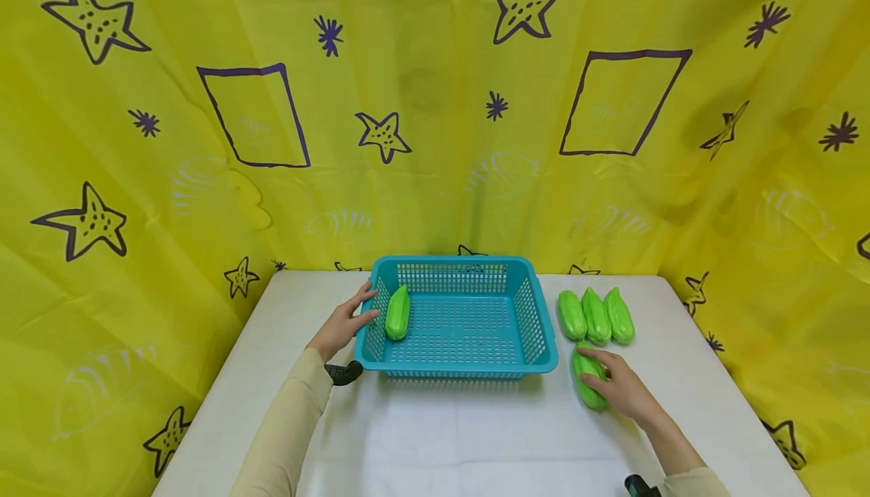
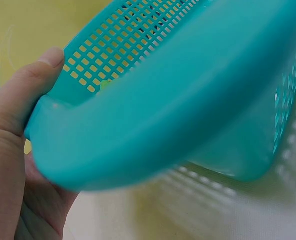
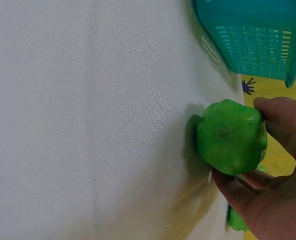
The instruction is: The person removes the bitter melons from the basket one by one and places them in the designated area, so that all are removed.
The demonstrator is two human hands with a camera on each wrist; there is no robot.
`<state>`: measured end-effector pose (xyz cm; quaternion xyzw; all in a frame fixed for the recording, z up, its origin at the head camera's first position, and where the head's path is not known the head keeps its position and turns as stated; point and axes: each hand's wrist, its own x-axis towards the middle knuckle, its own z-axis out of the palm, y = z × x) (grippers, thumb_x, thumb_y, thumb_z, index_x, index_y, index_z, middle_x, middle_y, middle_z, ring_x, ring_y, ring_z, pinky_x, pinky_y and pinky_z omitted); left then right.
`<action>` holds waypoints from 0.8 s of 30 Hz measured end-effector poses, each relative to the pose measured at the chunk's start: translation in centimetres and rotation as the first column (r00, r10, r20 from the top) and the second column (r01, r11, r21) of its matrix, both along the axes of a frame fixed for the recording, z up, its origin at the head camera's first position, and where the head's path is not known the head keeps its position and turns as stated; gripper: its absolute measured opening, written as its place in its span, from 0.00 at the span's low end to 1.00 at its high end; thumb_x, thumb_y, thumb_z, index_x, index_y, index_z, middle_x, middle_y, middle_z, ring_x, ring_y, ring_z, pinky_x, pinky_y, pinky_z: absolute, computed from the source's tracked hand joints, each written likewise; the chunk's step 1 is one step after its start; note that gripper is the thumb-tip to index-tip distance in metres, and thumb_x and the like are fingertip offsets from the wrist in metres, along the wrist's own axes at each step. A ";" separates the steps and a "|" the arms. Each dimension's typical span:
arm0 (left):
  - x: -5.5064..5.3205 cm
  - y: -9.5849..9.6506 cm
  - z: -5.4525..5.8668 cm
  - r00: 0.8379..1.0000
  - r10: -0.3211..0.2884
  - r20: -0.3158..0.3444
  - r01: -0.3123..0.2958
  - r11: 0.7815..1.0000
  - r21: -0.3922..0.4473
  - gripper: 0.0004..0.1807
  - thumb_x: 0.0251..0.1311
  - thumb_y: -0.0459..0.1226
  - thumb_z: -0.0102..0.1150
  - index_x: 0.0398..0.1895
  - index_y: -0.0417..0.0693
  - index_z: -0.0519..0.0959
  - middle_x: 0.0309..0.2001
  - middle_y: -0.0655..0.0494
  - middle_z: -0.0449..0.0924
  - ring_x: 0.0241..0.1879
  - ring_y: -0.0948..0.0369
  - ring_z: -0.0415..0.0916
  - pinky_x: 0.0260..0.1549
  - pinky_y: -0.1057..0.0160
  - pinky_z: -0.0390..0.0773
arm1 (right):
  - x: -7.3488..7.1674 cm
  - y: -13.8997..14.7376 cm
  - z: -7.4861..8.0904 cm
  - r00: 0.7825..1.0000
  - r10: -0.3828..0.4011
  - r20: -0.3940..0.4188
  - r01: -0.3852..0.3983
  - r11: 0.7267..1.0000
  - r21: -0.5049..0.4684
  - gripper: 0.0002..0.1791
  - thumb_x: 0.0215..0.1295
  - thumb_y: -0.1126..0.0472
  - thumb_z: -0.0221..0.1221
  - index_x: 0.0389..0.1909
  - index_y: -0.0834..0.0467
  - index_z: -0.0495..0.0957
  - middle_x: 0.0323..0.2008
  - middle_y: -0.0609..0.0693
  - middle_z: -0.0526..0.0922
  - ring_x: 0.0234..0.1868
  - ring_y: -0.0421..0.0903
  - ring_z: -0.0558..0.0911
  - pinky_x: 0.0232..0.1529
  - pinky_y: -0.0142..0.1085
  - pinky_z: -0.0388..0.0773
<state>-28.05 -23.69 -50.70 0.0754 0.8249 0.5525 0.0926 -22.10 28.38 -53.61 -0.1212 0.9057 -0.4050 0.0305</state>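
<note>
A green ridged vegetable (image 3: 231,136) is in the right hand (image 1: 618,384), to the right of the basket and near its front right corner; thumb and fingers are clamped on opposite sides of it, its blunt end facing the right wrist camera, and whether it rests on the table or sits just above it I cannot tell. Just beyond it, three more vegetables of the same kind stand side by side in a row, the left one (image 1: 572,316), the middle one (image 1: 596,316) and the right one (image 1: 619,316), all beside the basket's right wall. The teal basket (image 1: 455,367), with its perforated walls and floor, holds one further green vegetable (image 1: 397,313) lying lengthwise close to its left wall. At that left side the left hand (image 1: 342,327) grips the basket's rim, thumb over the edge and the other fingers on the outside. Light sleeves (image 1: 282,429) cover both forearms, and a black device (image 1: 344,373) shows at the left wrist. Everything stands on a white-covered table (image 1: 442,436), and around it hangs a yellow curtain (image 1: 435,202) printed with dark starfish and box outlines
</note>
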 end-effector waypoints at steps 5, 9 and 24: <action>0.0 0.0 -0.1 1.000 -0.001 0.002 0.001 1.000 0.008 0.36 0.69 0.49 0.55 0.76 0.52 0.57 0.78 0.66 0.40 0.76 0.49 0.36 0.63 0.40 0.64 | 0.0 0.0 0.0 0.999 -0.023 0.027 0.023 1.000 -0.002 0.27 0.67 0.61 0.61 0.64 0.67 0.71 0.60 0.74 0.67 0.62 0.73 0.65 0.57 0.66 0.65; 0.0 0.1 -0.1 1.000 -0.004 -0.005 0.004 1.000 0.011 0.36 0.70 0.49 0.55 0.76 0.51 0.57 0.78 0.65 0.39 0.76 0.48 0.36 0.63 0.40 0.65 | -0.1 -0.1 0.0 0.998 -0.041 0.053 0.041 0.999 0.008 0.28 0.68 0.59 0.61 0.64 0.66 0.70 0.61 0.74 0.66 0.62 0.73 0.64 0.58 0.67 0.64; 0.0 0.1 -0.1 1.000 -0.003 -0.006 0.003 1.000 0.011 0.35 0.70 0.49 0.55 0.76 0.52 0.58 0.78 0.65 0.39 0.76 0.48 0.37 0.63 0.40 0.65 | -0.3 0.0 -0.4 0.999 -0.043 0.010 0.043 0.999 -0.024 0.26 0.66 0.63 0.62 0.63 0.68 0.71 0.61 0.74 0.67 0.63 0.72 0.64 0.58 0.66 0.66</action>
